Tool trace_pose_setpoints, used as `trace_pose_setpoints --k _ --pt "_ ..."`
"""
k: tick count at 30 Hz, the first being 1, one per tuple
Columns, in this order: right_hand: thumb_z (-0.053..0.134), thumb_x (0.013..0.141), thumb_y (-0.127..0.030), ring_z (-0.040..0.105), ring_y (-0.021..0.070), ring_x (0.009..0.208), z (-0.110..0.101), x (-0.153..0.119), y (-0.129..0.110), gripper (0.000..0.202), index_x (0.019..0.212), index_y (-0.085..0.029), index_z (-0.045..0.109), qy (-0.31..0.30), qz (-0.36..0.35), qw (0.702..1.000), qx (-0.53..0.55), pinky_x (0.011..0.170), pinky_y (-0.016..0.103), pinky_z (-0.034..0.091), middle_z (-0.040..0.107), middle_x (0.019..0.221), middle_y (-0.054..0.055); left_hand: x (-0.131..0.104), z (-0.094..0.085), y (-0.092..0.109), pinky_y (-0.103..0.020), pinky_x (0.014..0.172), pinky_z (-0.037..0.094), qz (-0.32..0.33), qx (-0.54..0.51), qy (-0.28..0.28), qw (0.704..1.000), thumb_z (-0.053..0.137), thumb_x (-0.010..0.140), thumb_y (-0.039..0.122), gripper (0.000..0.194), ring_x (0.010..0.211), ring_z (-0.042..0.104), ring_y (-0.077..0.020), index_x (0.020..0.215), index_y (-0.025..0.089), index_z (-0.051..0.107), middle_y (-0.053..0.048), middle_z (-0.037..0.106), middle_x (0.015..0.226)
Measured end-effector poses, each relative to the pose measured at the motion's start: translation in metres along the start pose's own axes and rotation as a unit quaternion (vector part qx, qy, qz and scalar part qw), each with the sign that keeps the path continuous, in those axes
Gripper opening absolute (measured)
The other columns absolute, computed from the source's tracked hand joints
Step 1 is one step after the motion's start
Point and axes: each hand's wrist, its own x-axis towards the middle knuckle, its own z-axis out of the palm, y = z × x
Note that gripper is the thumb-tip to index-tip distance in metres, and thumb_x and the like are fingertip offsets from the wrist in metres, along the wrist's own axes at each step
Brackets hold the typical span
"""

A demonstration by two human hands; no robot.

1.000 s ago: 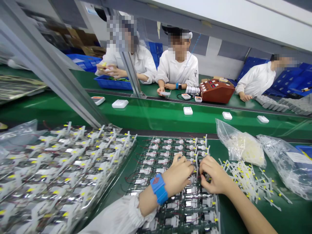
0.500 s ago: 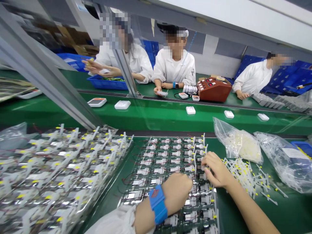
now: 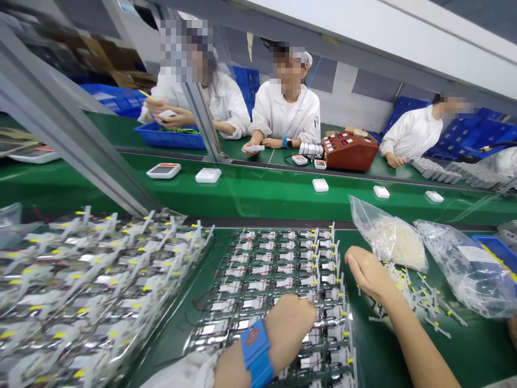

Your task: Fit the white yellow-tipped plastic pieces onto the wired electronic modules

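Your right hand shifted off tray toward strips, fingers curled; left hand over tray, fingers hidden; both grips unclear.

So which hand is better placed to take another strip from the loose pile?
Right, I'd judge. The right hand is right at the pile, while the left hand is over the tray, farther off, with the right hand's side of the tray between.

Red-brown console on the far bench, white cases spaced along the green conveyor
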Motion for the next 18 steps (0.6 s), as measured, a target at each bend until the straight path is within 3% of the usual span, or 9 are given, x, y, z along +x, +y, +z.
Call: trace_pose_setpoints --k 8,13,18 --pt "0.027 0.101 -0.023 0.049 0.0183 0.07 0.005 0.0 0.005 0.032 0.074 -0.021 0.045 -0.002 -0.015 0.998 -0.054 0.069 0.032 0.04 0.052 0.074 0.002 0.001 -0.002 0.002 -0.035 0.071 0.054 -0.021 0.012 0.01 1.0 0.047 0.077 -0.006 0.032 0.088 0.072 -0.0279 0.097 0.01 0.067 -0.016 0.074 0.093" --pt "0.028 0.101 -0.022 0.051 0.0186 0.07 0.003 0.0 0.005 0.033 0.074 -0.021 0.048 0.005 -0.019 0.997 -0.07 0.068 0.031 0.041 0.053 0.073 0.002 -0.002 -0.001 0.004 -0.038 0.07 0.053 -0.026 0.005 0.026 0.999 0.045 0.075 -0.008 0.034 0.087 0.071 -0.0306 0.094 0.009 0.067 -0.018 0.073 0.092" --pt "0.033 0.101 -0.025 0.056 0.0179 0.068 0.004 -0.002 0.01 0.033 0.075 -0.021 0.052 0.001 0.062 0.985 -0.158 0.065 0.029 0.039 0.058 0.074 0.003 0.002 0.012 0.0 -0.04 0.069 0.053 -0.038 -0.027 0.039 0.998 0.049 0.076 -0.005 0.029 0.084 0.071 -0.0325 0.097 0.007 0.065 -0.021 0.073 0.09"
